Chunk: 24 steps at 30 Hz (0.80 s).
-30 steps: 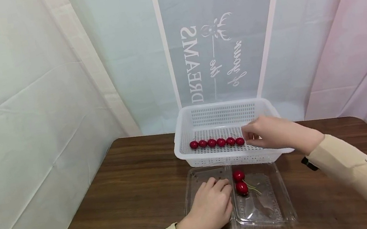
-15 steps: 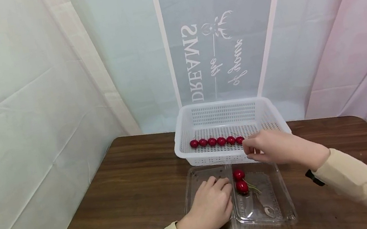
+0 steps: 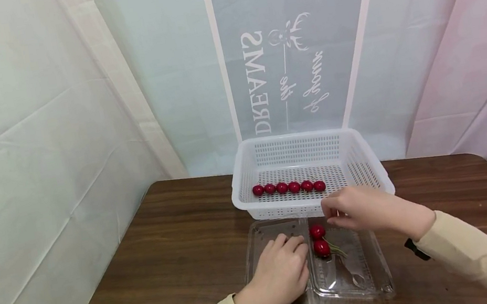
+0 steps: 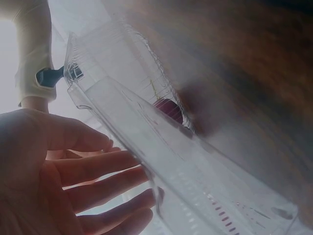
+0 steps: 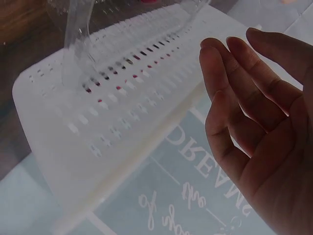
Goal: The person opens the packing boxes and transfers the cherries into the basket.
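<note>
Broadly, a brown wooden table (image 3: pixel 169 259) carries a white perforated basket (image 3: pixel 356 168) holding six red cherries (image 3: pixel 288 187) in a row. Just in front lies an open clear clamshell box (image 3: pixel 366 265) with two more cherries (image 3: pixel 318 240). Left hand (image 3: pixel 279 278) rests flat, fingers relaxed, on its lid; right hand (image 3: pixel 367 209) hovers empty, fingers loose, just beside those two.

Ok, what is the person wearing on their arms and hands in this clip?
Both hands are bare: left hand, right hand. Long beige sleeves reach the wrists, with small dark lettering near each cuff. A dark strap or band shows under the right wrist.
</note>
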Each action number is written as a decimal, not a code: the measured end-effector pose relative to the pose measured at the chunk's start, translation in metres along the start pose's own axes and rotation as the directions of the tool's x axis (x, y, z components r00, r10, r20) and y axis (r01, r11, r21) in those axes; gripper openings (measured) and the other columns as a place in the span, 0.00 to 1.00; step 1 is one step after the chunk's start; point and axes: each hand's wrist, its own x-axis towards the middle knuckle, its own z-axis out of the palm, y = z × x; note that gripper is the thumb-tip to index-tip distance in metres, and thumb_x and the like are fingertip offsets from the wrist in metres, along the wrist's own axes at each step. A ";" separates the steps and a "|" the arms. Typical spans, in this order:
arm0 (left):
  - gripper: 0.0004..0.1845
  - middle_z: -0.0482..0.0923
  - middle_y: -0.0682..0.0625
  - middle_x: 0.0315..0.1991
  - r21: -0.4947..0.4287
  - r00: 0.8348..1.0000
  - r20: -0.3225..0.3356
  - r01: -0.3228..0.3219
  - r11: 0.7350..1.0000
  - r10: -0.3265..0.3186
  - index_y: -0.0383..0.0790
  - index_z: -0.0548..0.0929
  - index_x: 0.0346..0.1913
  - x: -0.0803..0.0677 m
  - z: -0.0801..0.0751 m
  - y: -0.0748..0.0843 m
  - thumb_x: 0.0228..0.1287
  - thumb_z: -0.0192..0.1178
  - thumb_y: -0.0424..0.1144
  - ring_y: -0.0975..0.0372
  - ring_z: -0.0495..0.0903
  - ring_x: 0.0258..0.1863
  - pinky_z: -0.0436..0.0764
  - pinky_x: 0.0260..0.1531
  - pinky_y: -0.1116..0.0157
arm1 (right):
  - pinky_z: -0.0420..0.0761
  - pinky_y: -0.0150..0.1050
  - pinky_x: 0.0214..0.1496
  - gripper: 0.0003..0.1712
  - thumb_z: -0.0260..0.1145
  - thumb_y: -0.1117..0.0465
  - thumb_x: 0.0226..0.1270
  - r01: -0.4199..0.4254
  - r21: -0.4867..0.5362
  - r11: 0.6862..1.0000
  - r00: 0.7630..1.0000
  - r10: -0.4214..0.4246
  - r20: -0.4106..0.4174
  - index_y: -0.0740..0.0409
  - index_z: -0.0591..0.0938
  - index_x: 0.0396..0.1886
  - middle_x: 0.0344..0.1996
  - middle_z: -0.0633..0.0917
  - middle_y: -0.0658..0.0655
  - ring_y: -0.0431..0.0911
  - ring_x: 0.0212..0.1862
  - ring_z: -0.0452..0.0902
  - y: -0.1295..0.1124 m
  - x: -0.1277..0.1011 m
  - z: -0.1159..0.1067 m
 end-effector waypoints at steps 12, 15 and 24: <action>0.09 0.82 0.53 0.43 0.006 1.000 -0.007 0.004 1.000 -0.004 0.45 0.84 0.36 0.000 -0.001 0.000 0.50 0.62 0.42 0.61 0.76 0.38 0.73 0.30 0.67 | 0.69 0.26 0.24 0.10 0.68 0.63 0.55 0.036 0.019 0.999 0.999 -0.036 0.002 0.45 0.76 0.23 0.20 0.75 0.36 0.27 0.22 0.65 -0.003 -0.002 0.019; 0.09 0.82 0.53 0.43 0.006 1.000 -0.009 0.003 1.000 -0.003 0.45 0.84 0.36 0.000 -0.001 0.000 0.50 0.62 0.41 0.61 0.76 0.38 0.73 0.29 0.67 | 0.70 0.26 0.25 0.10 0.68 0.63 0.55 0.030 0.019 0.999 0.999 -0.030 0.021 0.45 0.76 0.23 0.20 0.75 0.37 0.28 0.22 0.65 -0.003 -0.001 0.024; 0.09 0.82 0.53 0.42 0.011 1.000 -0.013 0.003 1.000 -0.002 0.45 0.84 0.35 0.000 -0.002 0.000 0.49 0.62 0.41 0.61 0.76 0.38 0.72 0.30 0.68 | 0.72 0.26 0.26 0.08 0.70 0.62 0.52 0.041 -0.017 0.999 0.998 -0.041 0.040 0.47 0.78 0.23 0.21 0.79 0.40 0.29 0.22 0.69 -0.001 0.000 0.043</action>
